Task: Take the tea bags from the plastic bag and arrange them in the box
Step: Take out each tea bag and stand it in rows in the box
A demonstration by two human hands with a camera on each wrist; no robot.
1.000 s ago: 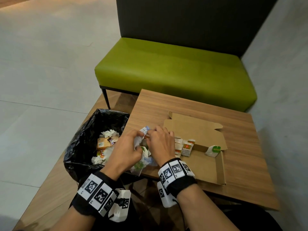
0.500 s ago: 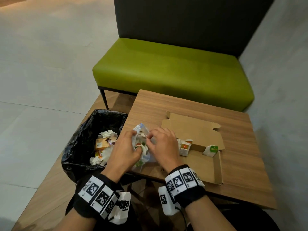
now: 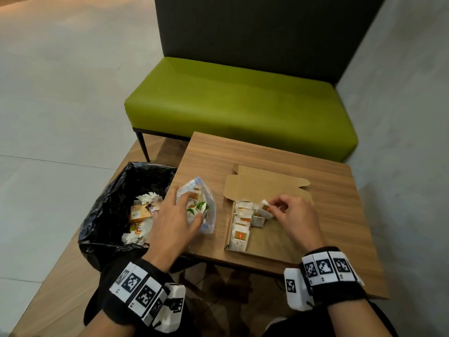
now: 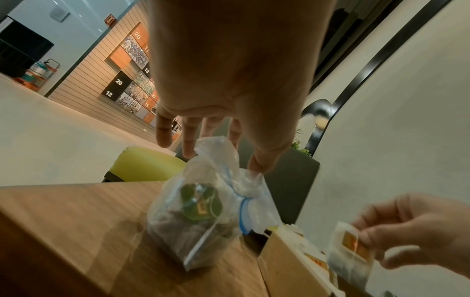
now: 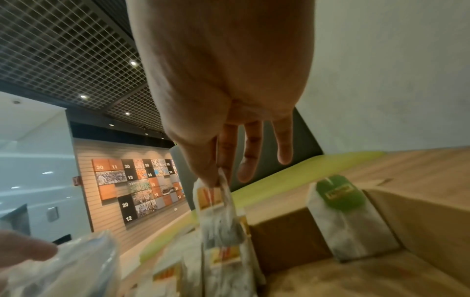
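Observation:
A clear plastic bag with tea bags inside stands on the wooden table, left of the open cardboard box. My left hand holds the bag's top between thumb and fingers; in the left wrist view the thumb touches the plastic bag. My right hand pinches a white tea bag with an orange tag over the box; the right wrist view shows this tea bag hanging from thumb and forefinger. Several tea bags stand in a row along the box's left wall. A green-tagged tea bag leans on the far wall.
A bin lined with a black bag, holding tissues and wrappers, stands against the table's left edge. A green bench runs beyond the table, and a grey wall closes the right side. The box's lid lies open towards the bench.
My right hand has left the plastic bag and moved right over the box with a tea bag pinched in it. The left hand stays on the bag.

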